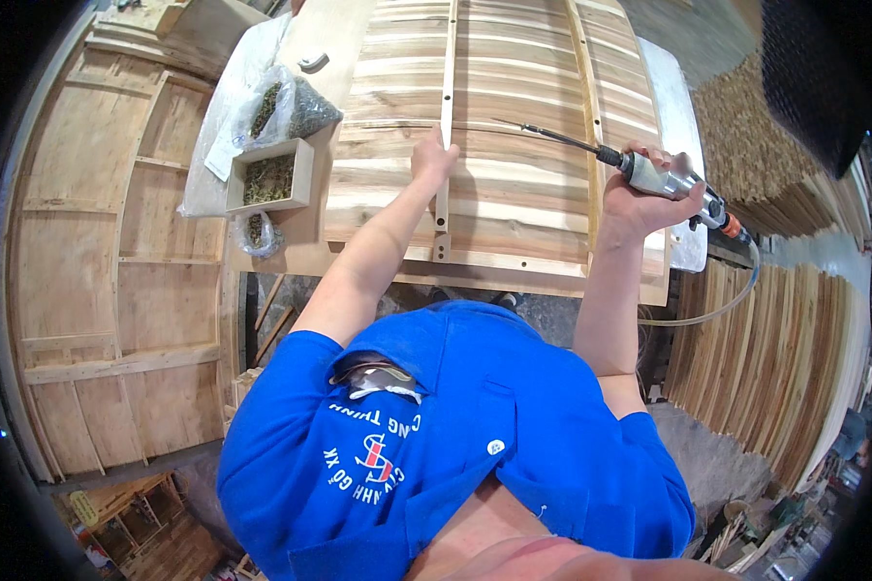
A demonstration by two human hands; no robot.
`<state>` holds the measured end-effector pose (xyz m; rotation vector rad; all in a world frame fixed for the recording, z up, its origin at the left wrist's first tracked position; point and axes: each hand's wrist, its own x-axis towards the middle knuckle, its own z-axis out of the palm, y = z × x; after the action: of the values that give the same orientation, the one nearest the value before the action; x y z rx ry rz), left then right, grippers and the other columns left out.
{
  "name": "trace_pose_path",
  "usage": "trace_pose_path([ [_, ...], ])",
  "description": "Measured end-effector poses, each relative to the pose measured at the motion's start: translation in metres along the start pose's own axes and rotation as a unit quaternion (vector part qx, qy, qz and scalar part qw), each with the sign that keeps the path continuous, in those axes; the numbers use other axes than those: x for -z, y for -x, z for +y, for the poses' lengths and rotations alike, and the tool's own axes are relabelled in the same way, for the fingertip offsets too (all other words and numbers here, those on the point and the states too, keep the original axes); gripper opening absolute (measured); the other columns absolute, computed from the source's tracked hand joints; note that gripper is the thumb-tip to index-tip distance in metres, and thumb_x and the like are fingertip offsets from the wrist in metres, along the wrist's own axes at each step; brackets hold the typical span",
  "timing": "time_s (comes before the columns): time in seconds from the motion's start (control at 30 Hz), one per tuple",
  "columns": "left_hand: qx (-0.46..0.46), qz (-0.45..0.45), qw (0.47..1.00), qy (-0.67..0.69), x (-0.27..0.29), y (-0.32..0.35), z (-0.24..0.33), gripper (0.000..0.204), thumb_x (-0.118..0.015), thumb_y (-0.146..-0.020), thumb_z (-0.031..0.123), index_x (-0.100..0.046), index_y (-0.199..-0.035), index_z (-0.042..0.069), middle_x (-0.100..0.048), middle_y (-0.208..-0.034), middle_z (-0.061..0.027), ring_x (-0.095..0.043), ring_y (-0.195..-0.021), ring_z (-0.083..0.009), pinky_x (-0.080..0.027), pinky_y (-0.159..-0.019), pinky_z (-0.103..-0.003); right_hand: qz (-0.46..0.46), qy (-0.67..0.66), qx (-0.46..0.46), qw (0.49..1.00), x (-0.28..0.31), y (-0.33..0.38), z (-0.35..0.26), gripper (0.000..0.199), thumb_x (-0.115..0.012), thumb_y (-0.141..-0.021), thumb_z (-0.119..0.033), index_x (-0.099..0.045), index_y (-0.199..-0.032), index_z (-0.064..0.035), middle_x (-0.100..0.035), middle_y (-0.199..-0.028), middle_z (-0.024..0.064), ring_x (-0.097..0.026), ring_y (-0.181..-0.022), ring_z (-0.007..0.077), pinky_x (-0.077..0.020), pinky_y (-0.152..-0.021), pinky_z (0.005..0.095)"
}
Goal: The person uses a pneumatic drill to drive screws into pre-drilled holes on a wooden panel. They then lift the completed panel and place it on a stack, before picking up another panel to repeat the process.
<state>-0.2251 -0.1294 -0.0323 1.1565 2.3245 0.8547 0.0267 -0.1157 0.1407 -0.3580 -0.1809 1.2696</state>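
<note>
Right hand (639, 207) grips a silver drill (661, 178) — long, dark bit (558, 137); left hand (433, 159) clasps a pale, holed strip (449, 76).

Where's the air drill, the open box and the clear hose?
Air drill (653, 177), head view: silver body.
Open box (303, 176), head view: right wall.
Clear hose (755, 275), head view: upper bend.

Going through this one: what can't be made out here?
All in the head view:
- Trigger of the pneumatic driver: any is hidden by the right hand.
- Slatted wooden panel: far end cut off by the top edge.
- Air hose: lost behind the right forearm.
- Small pieces in the open box: too small.
</note>
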Motion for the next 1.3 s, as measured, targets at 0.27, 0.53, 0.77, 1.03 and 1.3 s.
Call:
trace_pose_path([
  [0.27, 0.019, -0.034, 0.999, 0.025, -0.005, 0.003, 0.002, 0.058, -0.059, -0.07, 0.024, -0.049, -0.126, 0.014, -0.064, -0.1, -0.0154, -0.062, -0.091, -0.0304, -0.049, -0.082, -0.038, 0.009, 0.076, 0.014, 0.997, 0.002, 0.023, 0.001, 0.036, -0.055, -0.076, -0.046, -0.049, -0.094, -0.0157, -0.046, -0.062, 0.0005, -0.048, -0.058, 0.0142, -0.041, -0.064, 0.0384],
  [0.53, 0.002, -0.045, 0.999, 0.024, -0.003, 0.004, 0.002, 0.052, -0.057, -0.071, 0.023, -0.051, -0.122, 0.015, -0.065, -0.094, -0.0142, -0.062, -0.087, -0.0317, -0.049, -0.078, -0.041, -0.178, 0.172, 0.068, 0.967, 0.0, 0.044, 0.013, 0.039, -0.053, -0.076, -0.043, -0.051, -0.1, -0.0115, -0.049, -0.062, 0.0036, -0.046, -0.057, 0.0163, -0.0394, -0.061, 0.0394],
  [0.77, -0.007, -0.034, 0.998, 0.046, 0.002, 0.0, -0.007, 0.051, -0.059, -0.07, 0.022, -0.053, -0.12, 0.014, -0.065, -0.094, -0.0132, -0.062, -0.087, -0.0305, -0.049, -0.077, -0.041, -0.273, 0.194, 0.036, 0.942, 0.005, 0.053, 0.021, 0.044, -0.052, -0.079, -0.04, -0.041, -0.105, -0.0066, -0.05, -0.065, 0.0077, -0.051, -0.062, 0.0214, -0.0426, -0.064, 0.0404],
  [1.03, 0.012, -0.037, 0.998, 0.047, 0.003, -0.001, -0.008, 0.056, -0.061, -0.069, 0.023, -0.051, -0.123, 0.017, -0.065, -0.096, -0.012, -0.062, -0.088, -0.0299, -0.049, -0.078, -0.04, -0.323, 0.242, -0.049, 0.914, 0.017, 0.091, 0.064, 0.047, -0.056, -0.075, -0.035, -0.041, -0.108, -0.0047, -0.051, -0.067, 0.0094, -0.052, -0.064, 0.0211, -0.044, -0.066, 0.0392],
  [1.3, 0.029, -0.029, 0.998, 0.038, 0.003, 0.001, -0.009, 0.057, -0.059, -0.07, 0.025, -0.049, -0.125, 0.019, -0.065, -0.098, -0.0125, -0.062, -0.09, -0.0306, -0.049, -0.08, -0.041, -0.371, 0.317, -0.15, 0.86, 0.012, 0.119, 0.088, 0.051, -0.061, -0.075, -0.026, -0.037, -0.11, 0.0016, -0.053, -0.07, 0.0112, -0.054, -0.069, 0.0203, -0.0448, -0.072, 0.0352],
])
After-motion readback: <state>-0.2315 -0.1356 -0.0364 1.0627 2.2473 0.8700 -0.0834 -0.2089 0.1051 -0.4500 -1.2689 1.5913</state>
